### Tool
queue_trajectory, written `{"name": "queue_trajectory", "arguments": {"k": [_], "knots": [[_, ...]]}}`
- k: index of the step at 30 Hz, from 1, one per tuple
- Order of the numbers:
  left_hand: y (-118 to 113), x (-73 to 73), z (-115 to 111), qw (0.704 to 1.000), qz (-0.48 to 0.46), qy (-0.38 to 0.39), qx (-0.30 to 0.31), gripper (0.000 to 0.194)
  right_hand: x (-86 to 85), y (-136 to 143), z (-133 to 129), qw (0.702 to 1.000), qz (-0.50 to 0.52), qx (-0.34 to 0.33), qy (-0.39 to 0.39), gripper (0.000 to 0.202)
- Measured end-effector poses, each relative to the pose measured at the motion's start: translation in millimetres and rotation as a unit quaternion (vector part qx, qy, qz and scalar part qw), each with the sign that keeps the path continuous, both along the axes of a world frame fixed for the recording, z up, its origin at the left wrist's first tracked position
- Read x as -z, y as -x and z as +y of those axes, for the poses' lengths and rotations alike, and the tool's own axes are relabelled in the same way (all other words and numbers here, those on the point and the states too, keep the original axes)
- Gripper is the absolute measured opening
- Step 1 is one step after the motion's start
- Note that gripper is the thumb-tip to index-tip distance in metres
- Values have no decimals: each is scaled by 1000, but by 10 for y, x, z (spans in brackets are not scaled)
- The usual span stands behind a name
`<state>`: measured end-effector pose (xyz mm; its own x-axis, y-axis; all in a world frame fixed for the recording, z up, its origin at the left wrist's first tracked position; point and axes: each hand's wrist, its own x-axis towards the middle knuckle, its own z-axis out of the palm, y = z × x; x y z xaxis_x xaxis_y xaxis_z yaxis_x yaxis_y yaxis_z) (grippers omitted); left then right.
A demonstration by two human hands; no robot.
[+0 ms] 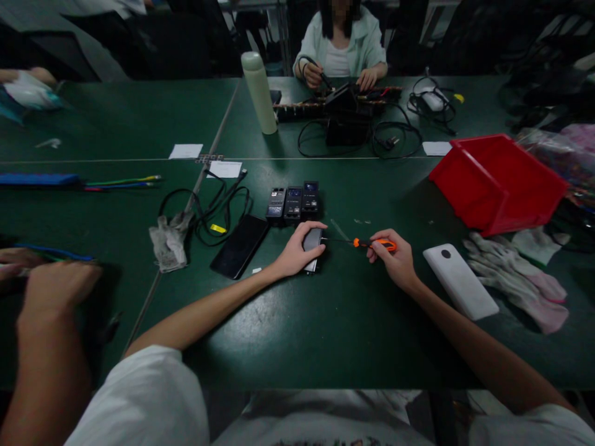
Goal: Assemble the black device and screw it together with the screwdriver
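Observation:
In the middle of the green table, my left hand [297, 251] is closed around a small dark box-shaped device [313, 240], which it partly covers. My right hand [393, 253] grips the orange-and-black handle of a screwdriver [375, 244]. The screwdriver lies nearly level, its thin shaft pointing left and its tip at the device's right side. Whether the tip sits in a screw is too small to tell. Just beyond my left hand stand three similar black devices [293, 204] side by side. A black smartphone [240, 246] lies left of my left hand.
A red bin [499, 183] stands at the right, with work gloves [515, 279] and a white power bank [460, 280] nearer me. At left lie a black cable [226, 210] and a grey glove [170, 241]. A green bottle [259, 93] stands farther back. Co-workers' hands show across and at far left.

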<state>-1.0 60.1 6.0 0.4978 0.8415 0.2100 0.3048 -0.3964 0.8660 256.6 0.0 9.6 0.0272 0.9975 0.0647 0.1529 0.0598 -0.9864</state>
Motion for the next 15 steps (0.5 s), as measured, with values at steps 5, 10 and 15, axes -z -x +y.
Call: {"name": "queue_trajectory", "arguments": {"k": [5, 10, 15], "knots": [[0, -1, 1, 1000, 1, -2, 0, 40, -25, 5, -3, 1000, -2, 3, 6, 19], [0, 3, 1, 1000, 8, -2, 0, 41, -23, -2, 0, 1000, -3, -2, 1, 19], [-5, 2, -1, 1000, 2, 0, -2, 41, -28, -8, -7, 1000, -10, -4, 2, 19]]}}
